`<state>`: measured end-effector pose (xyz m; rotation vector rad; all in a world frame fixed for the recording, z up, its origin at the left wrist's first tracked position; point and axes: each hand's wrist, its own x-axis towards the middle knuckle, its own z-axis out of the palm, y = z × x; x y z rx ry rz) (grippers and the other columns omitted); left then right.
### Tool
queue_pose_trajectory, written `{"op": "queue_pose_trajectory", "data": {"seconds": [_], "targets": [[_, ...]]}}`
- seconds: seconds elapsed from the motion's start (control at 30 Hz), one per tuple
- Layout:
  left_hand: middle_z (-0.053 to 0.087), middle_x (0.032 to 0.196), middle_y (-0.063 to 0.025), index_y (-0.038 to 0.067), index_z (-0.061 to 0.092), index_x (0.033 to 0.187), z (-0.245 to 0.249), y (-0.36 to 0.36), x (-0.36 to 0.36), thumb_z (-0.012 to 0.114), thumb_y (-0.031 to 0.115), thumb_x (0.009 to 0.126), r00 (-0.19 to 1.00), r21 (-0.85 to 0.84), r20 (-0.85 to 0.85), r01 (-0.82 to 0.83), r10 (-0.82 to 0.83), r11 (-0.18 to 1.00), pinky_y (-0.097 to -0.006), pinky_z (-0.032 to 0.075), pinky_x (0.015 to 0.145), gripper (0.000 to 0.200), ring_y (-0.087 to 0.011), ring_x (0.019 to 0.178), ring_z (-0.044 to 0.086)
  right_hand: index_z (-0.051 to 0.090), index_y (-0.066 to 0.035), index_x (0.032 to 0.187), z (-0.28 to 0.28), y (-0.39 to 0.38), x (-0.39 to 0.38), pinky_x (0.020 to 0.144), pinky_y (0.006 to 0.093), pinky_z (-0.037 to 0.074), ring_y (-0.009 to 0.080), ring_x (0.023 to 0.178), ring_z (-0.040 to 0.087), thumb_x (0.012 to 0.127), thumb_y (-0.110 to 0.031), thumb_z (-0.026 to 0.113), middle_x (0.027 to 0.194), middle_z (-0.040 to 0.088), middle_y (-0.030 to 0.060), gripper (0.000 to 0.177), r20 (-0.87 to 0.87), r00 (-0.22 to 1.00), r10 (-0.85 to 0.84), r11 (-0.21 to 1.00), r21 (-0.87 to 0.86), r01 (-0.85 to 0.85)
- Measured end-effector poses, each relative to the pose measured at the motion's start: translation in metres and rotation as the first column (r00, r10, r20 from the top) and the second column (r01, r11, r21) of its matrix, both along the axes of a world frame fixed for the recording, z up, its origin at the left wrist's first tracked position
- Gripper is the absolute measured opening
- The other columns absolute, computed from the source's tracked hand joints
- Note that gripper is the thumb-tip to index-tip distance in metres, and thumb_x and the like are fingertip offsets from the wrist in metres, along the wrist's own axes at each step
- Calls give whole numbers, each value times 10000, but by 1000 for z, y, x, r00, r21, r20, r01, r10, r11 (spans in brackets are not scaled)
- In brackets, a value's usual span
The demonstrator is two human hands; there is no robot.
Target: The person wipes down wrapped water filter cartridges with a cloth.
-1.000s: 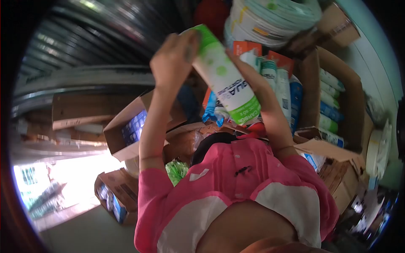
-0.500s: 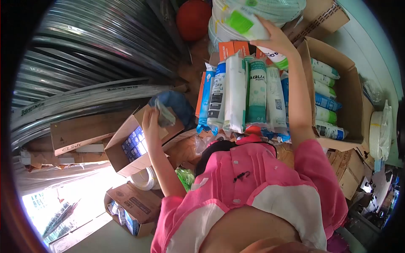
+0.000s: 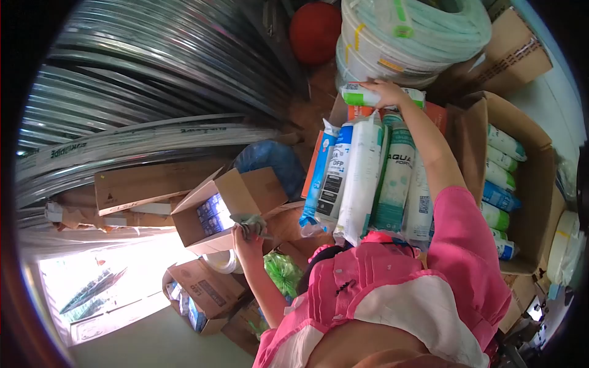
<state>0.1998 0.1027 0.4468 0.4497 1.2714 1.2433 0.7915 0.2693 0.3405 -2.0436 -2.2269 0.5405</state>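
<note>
Green-and-white wrapped cylinder [image 3: 362,97], grasped by the right hand [image 3: 386,94], lies near white coiled tubing [image 3: 392,52]; the left hand [image 3: 246,240] clenches grey cloth [image 3: 250,224] by an open cardboard box [image 3: 237,191].

Middle of the white-and-green packet [image 3: 412,94] covered by the right hand [image 3: 386,95]. Left hand [image 3: 244,242] partly hidden behind a grey cloth [image 3: 250,226]; cloth's folds blurred. Pale coiled tubing [image 3: 417,43] cut off at top edge. Print on the small blue packs [image 3: 213,213] too small to read. Bright opening [image 3: 132,260] overexposed, detail mostly lost. Picture corners dark, contents unreadable.
</note>
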Motion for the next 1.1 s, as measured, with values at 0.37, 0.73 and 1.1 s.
{"op": "queue_pose_trajectory", "data": {"seconds": [0.37, 0.73, 1.1], "targets": [[539, 1264, -58, 150, 489, 1361, 10, -18, 19, 661, 172, 938, 939, 112, -321, 165, -121, 980, -358, 524, 790, 457, -185, 1097, 564, 275, -252, 1566, -15, 15, 11, 1206, 457, 229, 336, 1479, 278, 791, -701, 604, 1626, 239, 145, 954, -112, 979, -170, 948, -289, 131], [567, 1207, -59, 95, 507, 1319, 16, -16, 37, 635, 161, 969, 905, 28, -385, 208, -181, 978, -285, 505, 806, 379, -150, 1047, 593, 360, -219, 1529, -4, 0, -1, 1135, 563, 291, 377, 1425, 350, 848, -770, 445, 1558, 369, 146, 880, -87, 922, -376, 922, -135, 363], [533, 1262, -65, 62, 478, 1362, 4, 2, 41, 580, 99, 979, 889, 185, -452, 179, -78, 966, -302, 506, 849, 398, -173, 1113, 549, 572, -39, 1287, 336, -256, -138, 710, 271, 474, 116, 786, 583, 1002, -301, 497, 953, 650, 50, 394, -824, 527, 209, 790, 460, 406]]}}
